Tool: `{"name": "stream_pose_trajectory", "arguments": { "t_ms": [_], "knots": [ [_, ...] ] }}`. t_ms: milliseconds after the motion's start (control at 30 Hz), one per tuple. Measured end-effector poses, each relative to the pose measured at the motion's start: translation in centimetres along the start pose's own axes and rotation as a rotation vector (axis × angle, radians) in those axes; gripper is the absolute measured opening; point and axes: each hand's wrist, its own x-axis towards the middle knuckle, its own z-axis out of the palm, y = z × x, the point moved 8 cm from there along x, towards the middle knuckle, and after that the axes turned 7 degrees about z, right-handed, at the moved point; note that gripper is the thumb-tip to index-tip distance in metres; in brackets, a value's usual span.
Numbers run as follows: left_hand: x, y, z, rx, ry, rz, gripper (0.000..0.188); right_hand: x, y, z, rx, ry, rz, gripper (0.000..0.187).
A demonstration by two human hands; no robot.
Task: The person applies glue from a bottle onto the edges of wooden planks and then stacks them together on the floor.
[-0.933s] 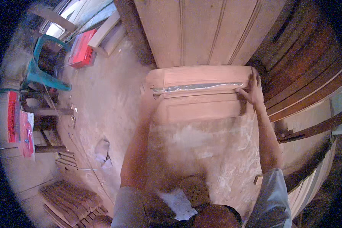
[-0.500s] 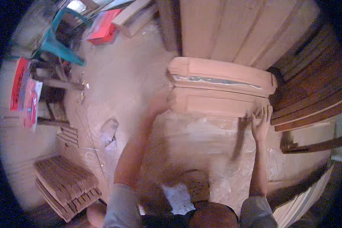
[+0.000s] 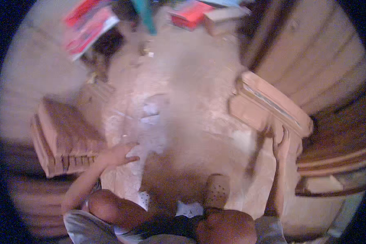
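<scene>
Two pale wooden panels lie edge to edge at the right, tilted in the view: a near panel (image 3: 248,110) with a recessed face, and a far panel (image 3: 286,101) beyond it. A shiny dark strip runs along the far one. My right hand (image 3: 280,142) touches the near panel's right end, its fingers stretched out and apart. Well away from the panels, my left hand (image 3: 120,154) hovers over the dusty floor at the left, thumb and fingers parted, nothing in it. Beside it stands a stack of slatted wooden pieces (image 3: 65,134). Motion blurs much of the picture.
Long wooden boards (image 3: 301,44) rise behind the panels, with darker timber (image 3: 337,138) at the right. Red boxes (image 3: 189,14) and a green chair leg (image 3: 144,16) stand at the far side. A perforated shoe (image 3: 216,191) is near my knees.
My left hand has left the panels' left end and swung to the near left, beside the slatted stack. The view has turned left, so the panels appear farther right. My right hand stays by them.
</scene>
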Motion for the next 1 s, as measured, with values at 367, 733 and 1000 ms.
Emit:
{"name": "stream_pose_trajectory", "arguments": {
  "t_ms": [367,733,1000],
  "knots": [
    [-29.8,-2.7,9.3,-0.586,0.994,-0.227,0.041,-6.8,-50.8,-3.2,0.325,-0.435,-0.947,0.047],
    [-34.3,-7.2,19.0,-1.285,1.964,-0.694,0.029,-36.9,-86.2,-6.2,0.575,-0.375,-1.406,0.057],
    [-33.3,-8.5,19.9,-1.655,1.684,-0.446,0.040,-42.0,-87.6,-1.3,0.295,-0.128,-1.602,0.055]
  ]
}}
